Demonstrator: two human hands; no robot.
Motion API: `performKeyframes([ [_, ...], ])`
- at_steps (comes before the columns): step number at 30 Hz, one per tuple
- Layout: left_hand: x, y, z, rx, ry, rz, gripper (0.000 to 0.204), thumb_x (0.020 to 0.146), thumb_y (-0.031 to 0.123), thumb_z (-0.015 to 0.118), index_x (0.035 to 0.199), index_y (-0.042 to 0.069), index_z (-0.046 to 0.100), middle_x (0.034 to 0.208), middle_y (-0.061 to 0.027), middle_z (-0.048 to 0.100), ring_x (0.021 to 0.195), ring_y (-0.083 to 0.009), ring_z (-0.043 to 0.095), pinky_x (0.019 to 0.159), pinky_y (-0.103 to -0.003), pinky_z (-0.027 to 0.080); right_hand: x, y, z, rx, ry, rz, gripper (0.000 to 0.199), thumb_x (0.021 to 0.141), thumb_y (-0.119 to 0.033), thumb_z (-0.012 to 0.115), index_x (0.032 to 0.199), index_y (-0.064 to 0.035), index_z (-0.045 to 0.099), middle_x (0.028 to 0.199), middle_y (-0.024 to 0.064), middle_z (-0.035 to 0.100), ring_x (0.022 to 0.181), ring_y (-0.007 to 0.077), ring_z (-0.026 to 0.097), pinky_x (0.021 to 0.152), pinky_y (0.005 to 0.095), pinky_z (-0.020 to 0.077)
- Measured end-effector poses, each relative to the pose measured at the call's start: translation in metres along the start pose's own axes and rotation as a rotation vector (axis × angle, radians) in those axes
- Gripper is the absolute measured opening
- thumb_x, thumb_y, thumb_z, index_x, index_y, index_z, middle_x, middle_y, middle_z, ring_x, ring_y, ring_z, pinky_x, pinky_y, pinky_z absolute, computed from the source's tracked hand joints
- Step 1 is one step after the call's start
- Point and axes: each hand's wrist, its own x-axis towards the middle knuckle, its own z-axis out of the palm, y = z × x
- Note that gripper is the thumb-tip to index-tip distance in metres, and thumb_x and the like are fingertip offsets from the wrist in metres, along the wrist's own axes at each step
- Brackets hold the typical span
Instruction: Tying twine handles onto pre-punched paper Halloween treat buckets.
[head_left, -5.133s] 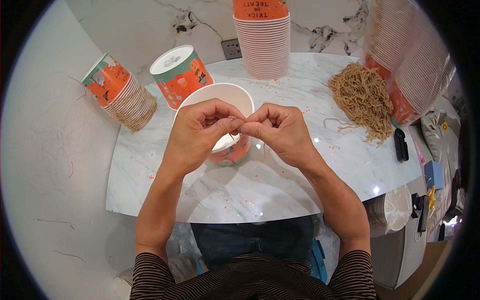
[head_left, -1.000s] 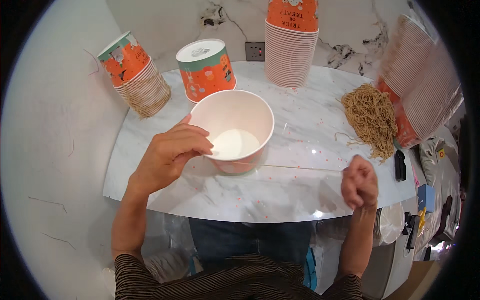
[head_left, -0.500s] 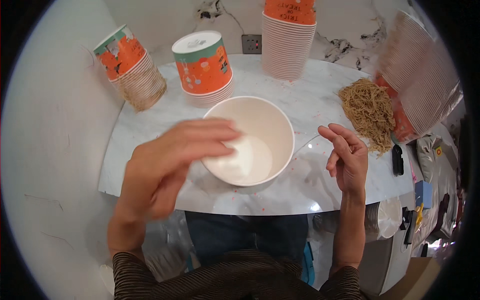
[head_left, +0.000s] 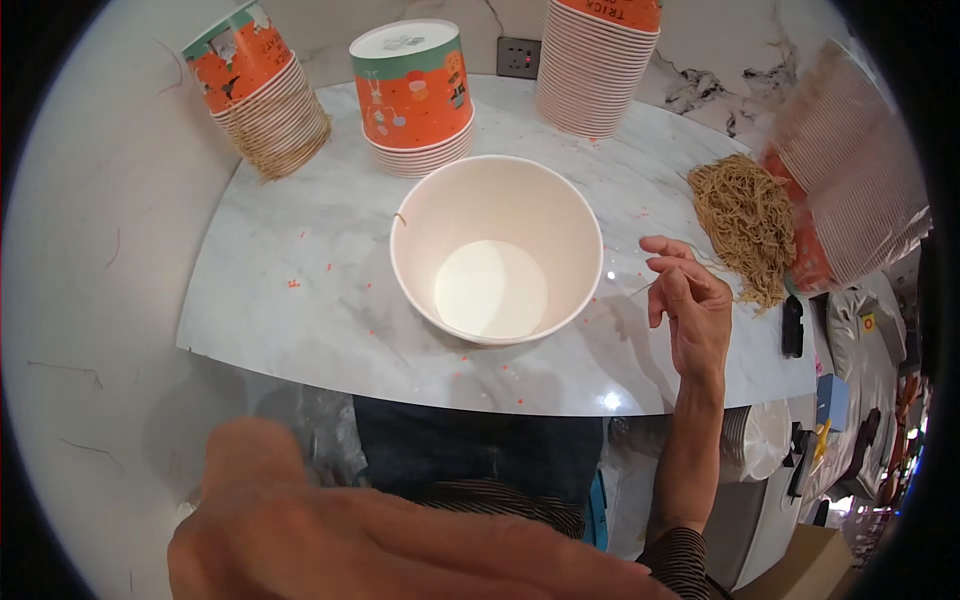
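A large white paper tub (head_left: 575, 225) stands mouth up in the middle of the table, with a short bit of tan string (head_left: 400, 218) at its left rim. To its right is my right hand (head_left: 695, 315), its thumb and fingers pinched on a thin strand of string (head_left: 641, 291). Beside that hand lies a loose heap of tan string (head_left: 742, 225). Close to the camera, at the lower left, my left hand (head_left: 330, 540) looks large and slightly blurred. Its fingers stretch to the right, thumb apart, and I see nothing held in it.
On the marble table (head_left: 270, 330), upside-down orange-and-green tubs (head_left: 412, 100) stand behind. A string-wrapped stack (head_left: 265, 95) is at far left, a tall stack (head_left: 600, 70) at the back. Plastic-wrapped tubs (head_left: 850, 170) and a black object (head_left: 792, 327) are at right. Red specks dot the tabletop.
My left hand has moved from over the tub's left side back toward the camera. My right hand stays near the string heap. The view has shifted a little.
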Motion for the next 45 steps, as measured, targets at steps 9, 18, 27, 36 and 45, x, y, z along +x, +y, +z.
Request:
performKeyframes([
  [9, 0.038, -0.018, 0.025, 0.133, -0.071, 0.107, 0.015, 0.091, 0.005, 0.065, 0.104, -0.001, 0.066, 0.112, -0.0227, 0.069, 0.111, -0.0379, 0.068, 0.101, -0.047, 0.054, 0.005, -0.009, 0.006, 0.065, -0.165, 0.061, 0.026, 0.103, -0.008, 0.064, 0.122, 0.0085, 0.070, 0.103, 0.0154, 0.074, 0.064, 0.0123, 0.063, 0.059, 0.0253, 0.0573],
  [18, 0.052, -0.036, 0.057, 0.439, -0.103, 0.291, 0.042, 0.080, -0.003, 0.075, 0.120, -0.004, 0.062, 0.125, -0.0251, 0.067, 0.119, -0.0417, 0.065, 0.102, -0.044, 0.053, 0.012, -0.038, 0.017, -0.105, -0.229, 0.315, 0.019, 0.098, -0.006, 0.070, 0.110, 0.0076, 0.064, 0.097, 0.0183, 0.078, 0.084, 0.0212, 0.078, 0.070, 0.0286, 0.0627],
  [27, 0.045, -0.087, 0.050, 0.775, -0.211, 0.000, 0.027, 0.083, -0.003, 0.072, 0.110, 0.003, 0.073, 0.093, -0.0178, 0.073, 0.089, -0.0386, 0.070, 0.082, -0.045, 0.056, 0.046, -0.053, 0.022, -0.183, -0.395, 0.315, 0.018, 0.098, -0.012, 0.073, 0.101, 0.0056, 0.072, 0.088, 0.0127, 0.077, 0.072, 0.0149, 0.075, 0.067, 0.0282, 0.0625],
  [36, 0.064, -0.093, 0.037, 0.792, -0.221, -0.100, 0.019, 0.089, 0.003, 0.075, 0.108, 0.002, 0.072, 0.100, -0.0158, 0.075, 0.091, -0.0376, 0.071, 0.094, -0.045, 0.056, 0.053, -0.007, 0.040, 0.122, -0.408, 0.206, 0.022, 0.099, -0.021, 0.073, 0.103, 0.0003, 0.072, 0.083, 0.0031, 0.071, 0.065, 0.0057, 0.063, 0.060, 0.0243, 0.0573],
  [45, 0.074, -0.114, 0.042, 0.658, -0.095, -0.257, 0.015, 0.092, 0.002, 0.074, 0.104, -0.005, 0.072, 0.090, -0.0113, 0.075, 0.081, -0.0166, 0.072, 0.074, -0.029, 0.057, 0.036, -0.008, 0.061, 0.074, -0.410, 0.266, 0.016, 0.098, -0.017, 0.072, 0.097, -0.0010, 0.071, 0.077, -0.0024, 0.063, 0.058, 0.0043, 0.054, 0.052, 0.0218, 0.0453],
])
